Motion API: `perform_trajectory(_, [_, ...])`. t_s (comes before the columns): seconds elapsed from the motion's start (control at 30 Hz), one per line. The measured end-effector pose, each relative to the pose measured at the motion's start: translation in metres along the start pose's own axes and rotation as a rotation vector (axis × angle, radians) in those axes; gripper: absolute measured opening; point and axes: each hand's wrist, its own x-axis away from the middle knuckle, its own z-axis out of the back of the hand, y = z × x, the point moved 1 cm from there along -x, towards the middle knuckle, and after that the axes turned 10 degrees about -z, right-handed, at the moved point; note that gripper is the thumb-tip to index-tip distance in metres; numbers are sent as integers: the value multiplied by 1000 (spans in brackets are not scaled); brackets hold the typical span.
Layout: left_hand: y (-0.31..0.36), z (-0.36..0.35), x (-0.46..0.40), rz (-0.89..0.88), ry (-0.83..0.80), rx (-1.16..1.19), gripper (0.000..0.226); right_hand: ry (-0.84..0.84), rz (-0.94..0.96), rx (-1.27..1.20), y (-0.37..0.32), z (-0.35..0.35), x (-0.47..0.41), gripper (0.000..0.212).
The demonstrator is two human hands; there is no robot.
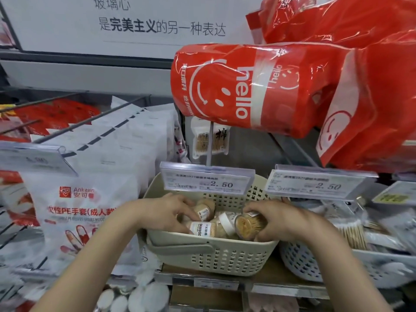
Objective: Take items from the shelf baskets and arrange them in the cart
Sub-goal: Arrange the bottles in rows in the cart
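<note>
One beige perforated plastic basket (211, 255), shelf front edge: about four clear toothpick jars. Your left hand (166, 212) grips one labelled jar (203, 229); your right hand (273, 218) grips another (247, 225).

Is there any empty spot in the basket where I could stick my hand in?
Only the back of the beige basket, by its holed wall under the price tag. The front is crowded with toothpick jars and both hands.
</note>
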Motion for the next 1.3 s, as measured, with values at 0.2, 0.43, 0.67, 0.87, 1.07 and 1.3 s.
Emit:
perform_trajectory(0.2, [0,1,16,-6,303,206,27,-6,105,-157,5,10,7,57])
perform_trajectory(0.43, [15,-3,32,-60,877,463,40,10,244,-276,-33,10,-22,54])
perform_trajectory(0.67, [14,-24,30,1,1133,450,56,-77,371,-67,-80,-11,-51,62])
perform_trajectory(0.87, [9,-36,26,67,1220,468,52,-131,385,-26,-90,-23,-63,64])
perform_trajectory(1.07, [19,-44,30,-26,1329,557,59,-141,292,-232,-83,-23,-64,63])
perform_trajectory(1.3, [36,-55,49,-31,1445,472,52,132,97,-316,-71,-21,-70,20])
